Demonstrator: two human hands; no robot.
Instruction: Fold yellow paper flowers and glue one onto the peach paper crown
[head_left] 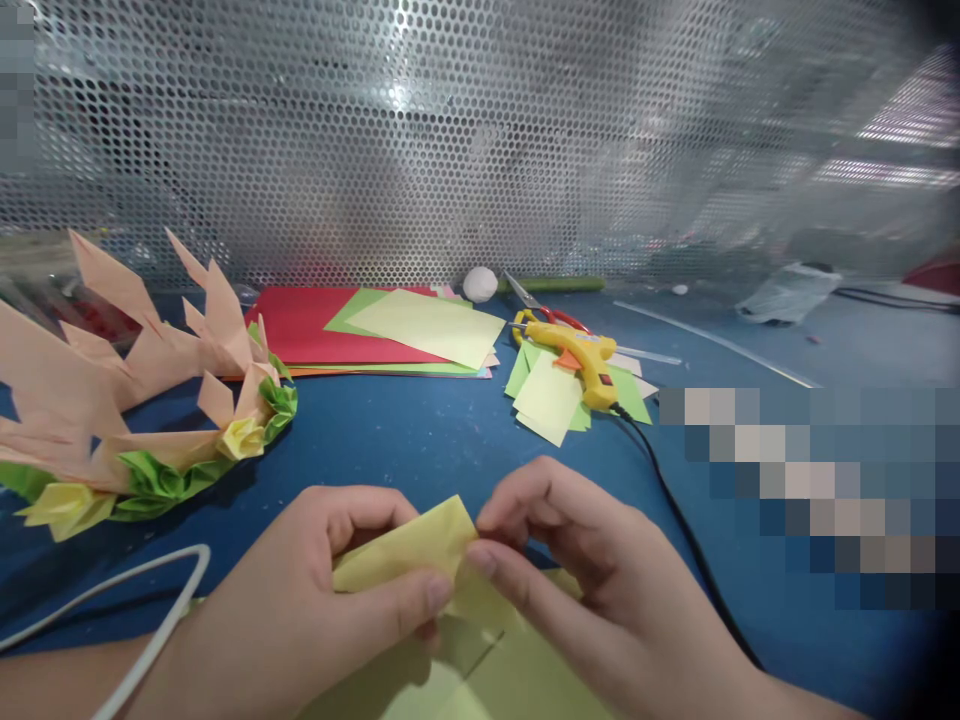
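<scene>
A folded piece of yellow paper is held up in front of me. My left hand grips it with the thumb along its near face and the fingers behind. My right hand pinches the paper's right corner between thumb and forefinger. Beneath both hands lies a larger pale yellow-green sheet with a short dark line on it. To the left stands a paper crown with peach points, green crumpled paper leaves and yellow paper flowers.
Red paper sheets lie stacked at the back. A yellow glue gun rests on small paper pieces, its black cord running right of my hand. Scissors and a white ball sit behind. A white cable crosses my left wrist.
</scene>
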